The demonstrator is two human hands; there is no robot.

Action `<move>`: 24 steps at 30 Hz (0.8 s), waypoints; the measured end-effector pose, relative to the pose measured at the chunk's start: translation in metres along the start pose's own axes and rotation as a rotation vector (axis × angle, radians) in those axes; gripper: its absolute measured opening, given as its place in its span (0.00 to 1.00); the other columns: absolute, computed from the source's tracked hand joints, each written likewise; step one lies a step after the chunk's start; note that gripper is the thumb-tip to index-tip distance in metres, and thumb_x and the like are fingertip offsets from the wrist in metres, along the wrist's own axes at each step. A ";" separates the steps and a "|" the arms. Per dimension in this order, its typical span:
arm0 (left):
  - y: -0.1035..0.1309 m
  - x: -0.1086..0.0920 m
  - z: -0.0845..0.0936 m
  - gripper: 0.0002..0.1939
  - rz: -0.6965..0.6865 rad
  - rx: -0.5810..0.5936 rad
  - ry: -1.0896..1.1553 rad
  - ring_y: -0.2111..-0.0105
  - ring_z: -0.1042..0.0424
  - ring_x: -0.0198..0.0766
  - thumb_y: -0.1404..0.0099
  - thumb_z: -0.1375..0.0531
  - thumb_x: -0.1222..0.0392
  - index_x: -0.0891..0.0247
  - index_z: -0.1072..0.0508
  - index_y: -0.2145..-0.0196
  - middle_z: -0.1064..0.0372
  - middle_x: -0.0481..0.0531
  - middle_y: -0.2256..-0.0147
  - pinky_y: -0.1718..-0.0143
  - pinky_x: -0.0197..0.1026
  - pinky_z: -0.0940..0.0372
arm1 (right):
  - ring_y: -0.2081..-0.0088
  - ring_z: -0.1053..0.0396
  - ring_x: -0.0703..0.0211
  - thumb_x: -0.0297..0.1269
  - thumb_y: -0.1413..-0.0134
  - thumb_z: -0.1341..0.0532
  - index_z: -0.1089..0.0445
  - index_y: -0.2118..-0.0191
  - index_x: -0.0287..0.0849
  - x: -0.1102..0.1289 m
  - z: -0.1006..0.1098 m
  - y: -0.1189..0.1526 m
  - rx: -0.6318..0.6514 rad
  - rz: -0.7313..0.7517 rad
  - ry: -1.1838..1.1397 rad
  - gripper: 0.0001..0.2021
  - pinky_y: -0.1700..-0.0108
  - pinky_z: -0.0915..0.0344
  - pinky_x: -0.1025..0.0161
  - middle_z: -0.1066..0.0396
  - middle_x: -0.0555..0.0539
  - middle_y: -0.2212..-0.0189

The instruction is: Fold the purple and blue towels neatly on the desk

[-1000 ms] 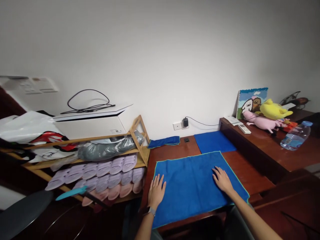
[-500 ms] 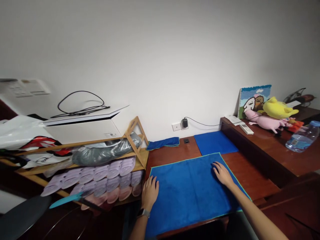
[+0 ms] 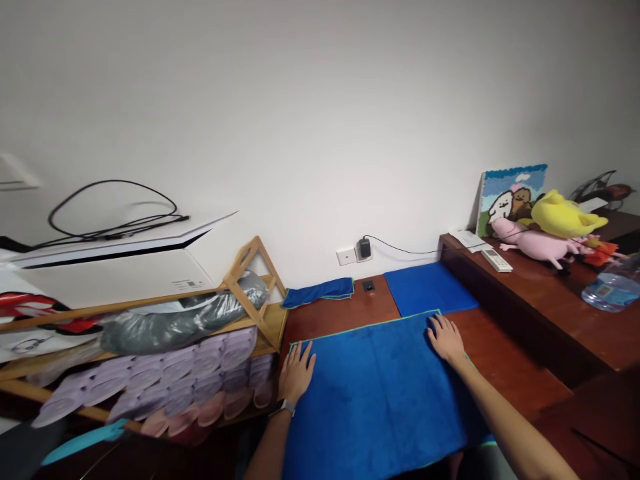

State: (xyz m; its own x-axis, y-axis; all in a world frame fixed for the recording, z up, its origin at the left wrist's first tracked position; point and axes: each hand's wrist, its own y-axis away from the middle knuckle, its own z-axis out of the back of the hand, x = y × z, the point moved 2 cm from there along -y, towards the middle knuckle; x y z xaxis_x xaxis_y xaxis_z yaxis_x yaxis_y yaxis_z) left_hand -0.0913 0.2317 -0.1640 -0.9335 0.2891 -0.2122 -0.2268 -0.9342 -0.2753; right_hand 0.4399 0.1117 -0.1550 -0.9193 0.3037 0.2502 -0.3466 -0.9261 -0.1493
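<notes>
A blue cloth (image 3: pixel 375 387) with a light green edge lies spread on the brown desk (image 3: pixel 320 323), its near side reaching the desk's front edge. On its upper left corner rests my left hand (image 3: pixel 297 371), palm down with the fingers apart; a watch is on that wrist. My right hand (image 3: pixel 446 339) lies flat near the upper right corner, fingers spread. Behind the cloth sit a folded blue cloth (image 3: pixel 320 291) on the left and a flat plain blue piece (image 3: pixel 430 288) on the right.
A wooden rack (image 3: pixel 273 327) with several purple and pink slippers (image 3: pixel 190 360) stands at the left, a white box (image 3: pixel 120 273) on top. On the raised right ledge are a remote (image 3: pixel 497 260), plush toys (image 3: pixel 537 245) and a water bottle (image 3: pixel 613 290). A charger (image 3: pixel 365 247) plugs into the wall.
My right hand has moved slightly outward to the cloth's upper right corner and edge. My left hand lies closer to the upper left corner. The view has shifted a little.
</notes>
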 end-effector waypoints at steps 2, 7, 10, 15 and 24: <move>0.002 0.003 0.001 0.32 0.017 -0.011 -0.032 0.30 0.44 0.54 0.25 0.54 0.43 0.60 0.35 0.32 0.43 0.62 0.30 0.31 0.59 0.48 | 0.26 0.56 0.50 0.48 0.29 0.57 0.44 0.27 0.46 0.006 -0.001 -0.004 0.018 0.034 -0.006 0.30 0.26 0.61 0.46 0.49 0.44 0.26; 0.007 0.010 0.004 0.33 0.038 0.016 -0.087 0.29 0.47 0.55 0.25 0.55 0.44 0.62 0.38 0.30 0.47 0.62 0.28 0.31 0.58 0.49 | 0.24 0.62 0.49 0.53 0.29 0.60 0.54 0.24 0.49 0.008 -0.006 -0.007 0.153 -0.033 0.042 0.33 0.26 0.65 0.46 0.57 0.48 0.24; 0.008 0.008 0.005 0.33 0.062 0.045 -0.123 0.28 0.48 0.54 0.24 0.56 0.43 0.60 0.41 0.29 0.49 0.61 0.27 0.30 0.57 0.50 | 0.24 0.65 0.51 0.54 0.28 0.60 0.57 0.24 0.52 0.005 -0.003 -0.007 0.184 -0.066 0.058 0.33 0.26 0.66 0.45 0.60 0.50 0.23; 0.013 0.007 0.011 0.32 0.089 0.086 -0.169 0.28 0.48 0.52 0.24 0.57 0.43 0.58 0.41 0.28 0.49 0.60 0.27 0.29 0.58 0.53 | 0.24 0.66 0.53 0.55 0.28 0.62 0.59 0.24 0.51 -0.004 0.005 0.000 0.216 -0.102 0.078 0.33 0.26 0.67 0.43 0.62 0.48 0.23; 0.019 -0.043 0.027 0.32 -0.047 -0.039 0.072 0.29 0.47 0.52 0.25 0.55 0.45 0.62 0.36 0.31 0.43 0.62 0.30 0.29 0.58 0.53 | 0.25 0.58 0.53 0.55 0.29 0.59 0.49 0.25 0.41 0.032 0.013 0.018 0.004 0.120 -0.279 0.35 0.25 0.59 0.48 0.53 0.44 0.25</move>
State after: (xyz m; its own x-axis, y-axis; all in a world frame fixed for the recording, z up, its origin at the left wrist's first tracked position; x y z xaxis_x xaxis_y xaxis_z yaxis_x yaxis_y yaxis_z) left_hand -0.0627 0.1957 -0.1343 -0.8992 0.3483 -0.2648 -0.2577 -0.9108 -0.3226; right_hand 0.4064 0.1020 -0.1367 -0.8669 0.1188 0.4841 -0.2369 -0.9527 -0.1904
